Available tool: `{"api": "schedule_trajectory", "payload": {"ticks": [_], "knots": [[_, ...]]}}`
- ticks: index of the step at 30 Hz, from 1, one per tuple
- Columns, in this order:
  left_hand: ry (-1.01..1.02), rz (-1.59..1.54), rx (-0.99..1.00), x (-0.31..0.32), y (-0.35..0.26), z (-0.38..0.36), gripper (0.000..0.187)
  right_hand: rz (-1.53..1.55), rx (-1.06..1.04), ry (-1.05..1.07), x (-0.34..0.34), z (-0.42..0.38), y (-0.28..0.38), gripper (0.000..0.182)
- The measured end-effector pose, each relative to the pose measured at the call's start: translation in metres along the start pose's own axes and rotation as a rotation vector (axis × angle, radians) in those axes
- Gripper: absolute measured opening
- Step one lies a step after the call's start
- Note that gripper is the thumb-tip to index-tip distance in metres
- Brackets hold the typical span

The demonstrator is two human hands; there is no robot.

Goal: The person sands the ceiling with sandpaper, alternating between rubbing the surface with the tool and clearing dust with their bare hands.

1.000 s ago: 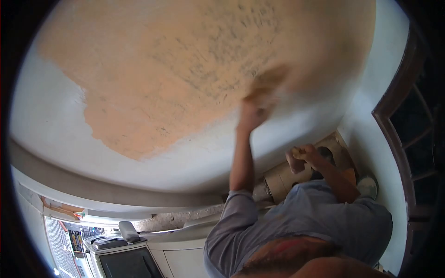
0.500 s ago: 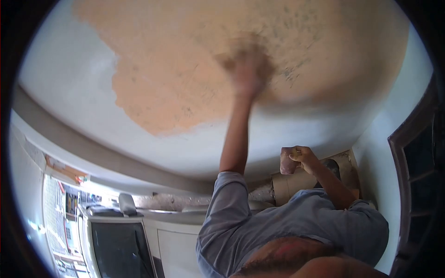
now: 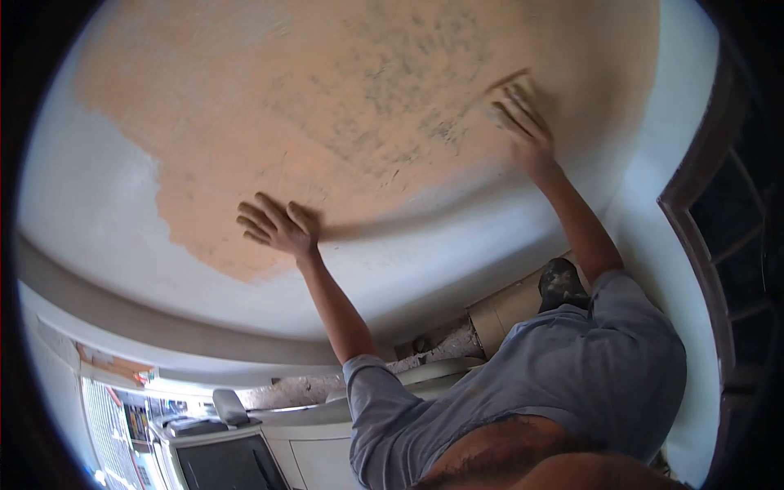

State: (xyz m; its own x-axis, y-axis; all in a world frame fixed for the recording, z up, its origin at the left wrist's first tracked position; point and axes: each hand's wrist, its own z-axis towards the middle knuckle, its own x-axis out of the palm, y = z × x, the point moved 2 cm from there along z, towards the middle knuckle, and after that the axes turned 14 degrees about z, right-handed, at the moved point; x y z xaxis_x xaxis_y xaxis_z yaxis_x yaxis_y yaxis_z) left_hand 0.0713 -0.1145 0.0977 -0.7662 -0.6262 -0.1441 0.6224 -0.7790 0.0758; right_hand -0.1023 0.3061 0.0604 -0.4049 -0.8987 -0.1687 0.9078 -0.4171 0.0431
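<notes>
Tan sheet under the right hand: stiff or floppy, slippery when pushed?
The tan sheet is probably thin and floppy, since it lies flat under the spread fingers of the right hand. It likely drags rather than slips: the orange surface looks scuffed nearby.

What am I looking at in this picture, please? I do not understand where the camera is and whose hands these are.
There is no machine here. A person wears one camera on the head, and its wide lens bends the picture into a round shape. The two bare arms belong to that person.

The left hand lies flat with spread fingers on a wall that is painted white. A large orange-tan patch with dark scratchy marks covers the middle of the wall.

The right hand reaches higher, and its stretched fingers press what looks like a small tan sheet against the patch. It is too blurred to name.

The grey shirt is below, a dark window frame is at the right, and a vehicle is at the lower left.
</notes>
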Motion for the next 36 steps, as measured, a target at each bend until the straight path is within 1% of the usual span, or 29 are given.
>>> {"api": "schedule_trajectory", "payload": {"ticks": [2, 4, 6, 8, 10, 11, 12, 13, 14, 15, 16, 17, 18, 19, 20, 21, 23, 24, 25, 26, 27, 28, 31, 32, 33, 34, 35, 36], "knots": [[-0.014, -0.027, 0.005, -0.003, -0.003, 0.002, 0.064, -0.019, -0.027, -0.037, 0.033, -0.011, -0.022, 0.036], [0.008, 0.033, 0.015, -0.002, -0.002, 0.001, 0.065, -0.021, -0.066, -0.06, 0.039, 0.001, -0.031, 0.036], [-0.015, 0.026, 0.011, 0.002, -0.001, 0.002, 0.065, 0.046, -0.141, -0.033, 0.031, 0.038, -0.038, 0.036], [-0.019, -0.014, 0.019, -0.002, -0.003, 0.002, 0.065, -0.084, -0.213, -0.033, 0.007, 0.113, -0.037, 0.034], [-0.028, -0.013, 0.031, -0.003, -0.003, 0.001, 0.064, -0.28, 0.442, 0.411, 0.021, 0.17, -0.088, 0.041], [-0.052, -0.015, 0.028, -0.002, -0.004, 0.002, 0.064, -0.278, 0.451, 0.413, 0.011, 0.193, -0.075, 0.041], [-0.054, -0.017, 0.032, 0.001, -0.004, 0.005, 0.064, -0.188, 0.161, 0.169, -0.005, 0.219, -0.049, 0.042], [-0.073, -0.008, 0.038, 0.002, -0.002, 0.007, 0.063, -0.099, -0.132, -0.072, -0.018, 0.227, -0.031, 0.044], [-0.076, -0.006, 0.036, 0.0, -0.003, 0.001, 0.063, -0.023, 0.072, -0.018, -0.005, 0.189, -0.042, 0.044], [-0.072, -0.014, 0.021, -0.001, -0.003, -0.001, 0.063, 0.051, 0.267, 0.026, 0.017, 0.134, -0.055, 0.044], [-0.078, -0.016, 0.035, -0.001, -0.003, -0.001, 0.063, 0.019, -0.018, -0.158, 0.02, 0.095, -0.045, 0.045], [-0.086, -0.016, 0.046, -0.001, -0.003, 0.001, 0.063, -0.138, 0.055, -0.037, 0.032, 0.036, -0.045, 0.037], [-0.075, 0.036, 0.049, -0.003, -0.003, 0.0, 0.062, 0.006, 0.035, -0.121, 0.045, -0.023, -0.046, 0.036], [-0.074, 0.039, 0.024, -0.005, -0.001, -0.006, 0.062, 0.056, 0.07, -0.074, 0.049, -0.07, -0.045, 0.036], [-0.063, 0.015, 0.02, -0.004, 0.0, -0.006, 0.063, 0.104, 0.101, -0.039, 0.051, -0.087, -0.051, 0.035], [-0.054, -0.014, 0.029, -0.002, 0.001, -0.002, 0.063, 0.102, 0.086, -0.048, 0.047, -0.06, -0.059, 0.035], [-0.045, -0.008, 0.036, -0.002, 0.002, -0.004, 0.064, -0.03, -0.102, -0.073, 0.015, 0.028, -0.06, 0.033], [-0.05, 0.006, 0.041, -0.002, 0.001, -0.002, 0.063, -0.082, -0.053, -0.117, 0.009, 0.077, -0.073, 0.034], [-0.052, 0.021, 0.045, -0.002, 0.0, -0.002, 0.062, -0.083, -0.081, -0.17, -0.005, 0.133, -0.077, 0.042], [-0.048, 0.022, 0.05, -0.003, 0.001, -0.002, 0.063, -0.069, 0.444, 0.127, -0.008, 0.18, -0.102, 0.044], [-0.052, 0.021, 0.053, -0.002, 0.001, -0.001, 0.063, -0.078, 0.185, -0.056, -0.03, 0.233, -0.087, 0.043], [-0.067, 0.012, 0.054, -0.002, 0.001, -0.001, 0.062, -0.089, -0.077, -0.236, -0.046, 0.264, -0.075, 0.042], [-0.079, -0.005, 0.059, -0.002, 0.0, -0.002, 0.062, -0.044, -0.097, -0.229, -0.049, 0.239, -0.085, 0.04], [-0.072, 0.004, 0.055, -0.002, 0.0, -0.002, 0.062, -0.032, -0.042, -0.218, -0.036, 0.198, -0.1, 0.039], [-0.068, 0.015, 0.048, -0.001, 0.0, -0.002, 0.062, -0.017, 0.009, -0.21, -0.018, 0.14, -0.119, 0.04], [-0.061, 0.035, 0.05, -0.001, 0.001, -0.003, 0.062, -0.172, 0.001, -0.136, -0.014, 0.087, -0.113, 0.044], [-0.074, 0.033, 0.033, -0.001, 0.0, -0.004, 0.062, -0.008, 0.025, -0.224, 0.003, 0.021, -0.125, 0.038], [-0.077, 0.035, 0.04, -0.002, 0.0, -0.004, 0.062, 0.033, -0.014, -0.249, 0.012, -0.02, -0.123, 0.037]]}}
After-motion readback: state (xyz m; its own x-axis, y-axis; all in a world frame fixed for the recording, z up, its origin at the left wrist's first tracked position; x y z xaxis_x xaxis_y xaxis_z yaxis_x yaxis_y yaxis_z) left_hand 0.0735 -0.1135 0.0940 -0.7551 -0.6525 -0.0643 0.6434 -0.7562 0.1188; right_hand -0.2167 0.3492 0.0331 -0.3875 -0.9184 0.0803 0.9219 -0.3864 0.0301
